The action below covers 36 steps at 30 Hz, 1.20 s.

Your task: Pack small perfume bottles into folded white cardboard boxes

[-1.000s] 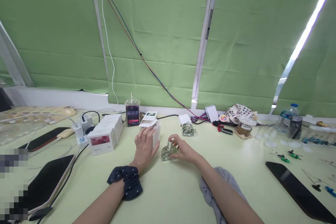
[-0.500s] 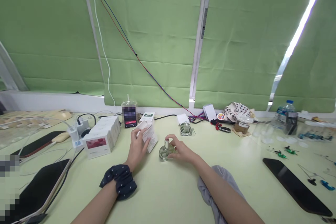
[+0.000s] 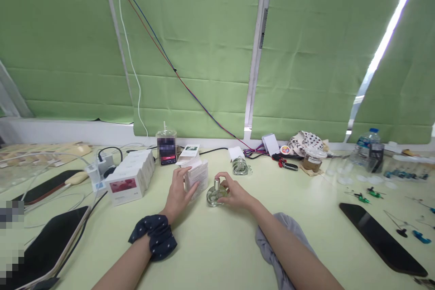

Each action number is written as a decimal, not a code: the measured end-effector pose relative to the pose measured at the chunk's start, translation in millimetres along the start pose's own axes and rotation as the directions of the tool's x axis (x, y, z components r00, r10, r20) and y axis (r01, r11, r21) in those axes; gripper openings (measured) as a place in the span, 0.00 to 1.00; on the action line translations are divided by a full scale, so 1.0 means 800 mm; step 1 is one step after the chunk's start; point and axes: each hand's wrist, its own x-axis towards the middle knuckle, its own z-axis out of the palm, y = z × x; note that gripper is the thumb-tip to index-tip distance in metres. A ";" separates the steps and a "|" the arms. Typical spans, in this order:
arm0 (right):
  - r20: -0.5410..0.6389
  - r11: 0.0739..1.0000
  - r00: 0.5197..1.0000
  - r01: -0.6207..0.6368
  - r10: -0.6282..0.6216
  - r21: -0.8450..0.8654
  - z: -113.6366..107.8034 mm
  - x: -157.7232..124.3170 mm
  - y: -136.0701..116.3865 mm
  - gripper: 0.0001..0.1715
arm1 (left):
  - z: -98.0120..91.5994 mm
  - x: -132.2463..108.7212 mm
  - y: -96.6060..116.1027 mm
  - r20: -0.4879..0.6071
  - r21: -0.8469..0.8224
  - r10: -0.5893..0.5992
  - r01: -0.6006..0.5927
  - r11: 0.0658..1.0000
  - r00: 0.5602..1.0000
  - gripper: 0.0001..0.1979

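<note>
My left hand (image 3: 179, 193) is closed on a small white box (image 3: 199, 179) with fine print on its face and its top flaps raised. The box stands nearly upright on the table. Just to its right, my right hand (image 3: 234, 191) grips a glass perfume bottle (image 3: 214, 195) with a silver neck, fingers at its right side and near its top. The bottle is upright at table height, a small gap away from the box. Behind my right hand sits a second glass bottle (image 3: 240, 167) in front of a white card or box (image 3: 235, 153).
A row of white boxes (image 3: 126, 186) stands at left, near tablets and cables. Behind is a phone (image 3: 167, 151) against a lidded cup. To the right are pliers (image 3: 288, 165), a jar (image 3: 312, 160), a water bottle (image 3: 369, 143), a black phone (image 3: 380, 238) and earphones.
My left hand has turned the white box more upright and brought it slightly right, closer to the perfume bottle. My right hand keeps its hold on the bottle, almost unmoved.
</note>
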 end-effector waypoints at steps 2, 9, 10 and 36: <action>-0.002 1.000 1.000 0.002 -0.002 -0.003 0.000 0.000 0.001 0.36 | -0.002 0.000 0.003 -0.014 -0.035 -0.017 0.016 0.999 1.000 0.24; -0.005 1.000 1.000 -0.011 0.011 -0.020 -0.001 0.000 0.001 0.36 | -0.009 0.002 0.012 0.008 -0.013 0.071 -0.071 0.997 0.997 0.23; -0.006 1.000 1.000 -0.009 0.009 -0.020 0.000 0.001 0.001 0.36 | -0.009 0.002 0.014 -0.005 0.000 0.080 -0.080 0.997 0.997 0.24; 0.033 0.995 0.999 -0.013 0.010 0.096 -0.004 -0.001 -0.001 0.35 | 0.004 -0.005 -0.003 0.633 -0.427 -0.236 0.587 0.687 0.737 0.37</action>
